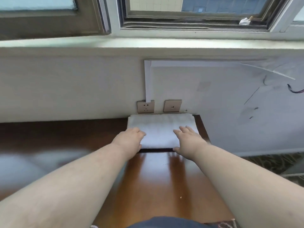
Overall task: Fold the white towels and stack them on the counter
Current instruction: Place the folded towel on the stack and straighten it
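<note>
Two hands lie on one folded white towel (160,129) at the far right end of the brown wooden counter (158,178), its far edge against the wall just below two wall sockets (145,107). Left hand (127,139) rests flat on the towel's near left corner, fingers straight and close together; right hand (189,139) rests on the near right edge, fingers straight and slightly spread, thumb at the near edge, neither hand gripping the cloth. Blurred pale patch (24,163) on the counter at far left, cannot tell what it is; window frame (194,25) above the sill.
</note>
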